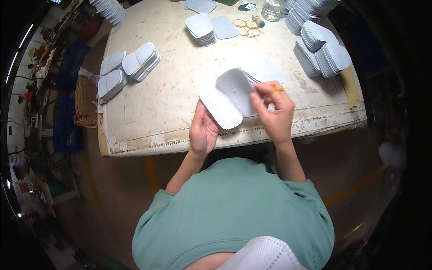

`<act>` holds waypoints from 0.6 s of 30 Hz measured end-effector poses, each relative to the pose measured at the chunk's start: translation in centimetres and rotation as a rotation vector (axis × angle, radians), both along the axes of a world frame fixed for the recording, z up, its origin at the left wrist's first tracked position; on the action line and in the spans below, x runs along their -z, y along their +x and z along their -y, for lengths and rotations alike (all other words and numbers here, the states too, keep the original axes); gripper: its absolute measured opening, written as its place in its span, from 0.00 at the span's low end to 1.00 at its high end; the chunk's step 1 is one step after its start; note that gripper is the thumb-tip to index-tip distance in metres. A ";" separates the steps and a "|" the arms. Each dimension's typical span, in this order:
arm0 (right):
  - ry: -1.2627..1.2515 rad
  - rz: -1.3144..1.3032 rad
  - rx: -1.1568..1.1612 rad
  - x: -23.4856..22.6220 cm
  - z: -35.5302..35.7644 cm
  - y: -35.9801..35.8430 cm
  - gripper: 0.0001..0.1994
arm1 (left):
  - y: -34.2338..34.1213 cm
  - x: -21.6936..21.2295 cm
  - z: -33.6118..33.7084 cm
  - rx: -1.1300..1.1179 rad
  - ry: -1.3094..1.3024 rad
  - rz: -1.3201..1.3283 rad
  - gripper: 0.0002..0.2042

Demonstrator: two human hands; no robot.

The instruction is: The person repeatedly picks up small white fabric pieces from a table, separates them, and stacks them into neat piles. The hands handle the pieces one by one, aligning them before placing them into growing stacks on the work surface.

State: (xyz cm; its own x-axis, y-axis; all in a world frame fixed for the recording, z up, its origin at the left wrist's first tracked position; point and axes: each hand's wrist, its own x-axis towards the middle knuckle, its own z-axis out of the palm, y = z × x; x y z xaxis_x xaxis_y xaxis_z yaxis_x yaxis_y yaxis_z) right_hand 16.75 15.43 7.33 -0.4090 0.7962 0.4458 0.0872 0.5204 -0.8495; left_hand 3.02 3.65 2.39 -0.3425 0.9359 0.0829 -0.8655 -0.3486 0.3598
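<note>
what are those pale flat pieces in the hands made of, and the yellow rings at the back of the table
The pale pieces look like thin felt or foam-backed fabric: matte, grey-white, one bending softly between the left hand and right hand, its surface dotted with a fine texture. Which of the two is hard to tell. The yellow rings look like rubber bands: thin, limp loops lying overlapped on the table.

My table (171, 99) is big, pale and scuffed. On it sit piles of light blue-grey foot-shaped pads (200, 29), some bundles (141, 60) tied with bands, loose yellow rubber bands (247, 28), and a clear glass jar (271, 10) at the far edge.
</note>
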 end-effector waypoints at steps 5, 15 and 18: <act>0.505 0.150 0.318 -1.0 -2.0 0.1 0.12 | 0.2 0.0 0.2 -0.104 -0.183 -0.230 0.23; -0.139 0.074 -0.109 0.3 1.0 -0.2 0.13 | 0.5 -0.2 0.2 -0.153 -0.253 -0.334 0.23; 0.246 -0.003 0.153 -0.8 -0.4 0.0 0.12 | 0.4 -0.2 0.3 -0.144 -0.275 -0.323 0.23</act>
State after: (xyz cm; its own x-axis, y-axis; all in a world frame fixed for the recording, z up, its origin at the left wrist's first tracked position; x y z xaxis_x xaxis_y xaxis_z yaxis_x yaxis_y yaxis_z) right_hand 16.73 15.83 8.10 -0.2909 0.7166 0.6339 0.1783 0.6916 -0.7000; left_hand 3.44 3.39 2.55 -0.4680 0.8829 -0.0381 -0.6431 -0.3107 0.6999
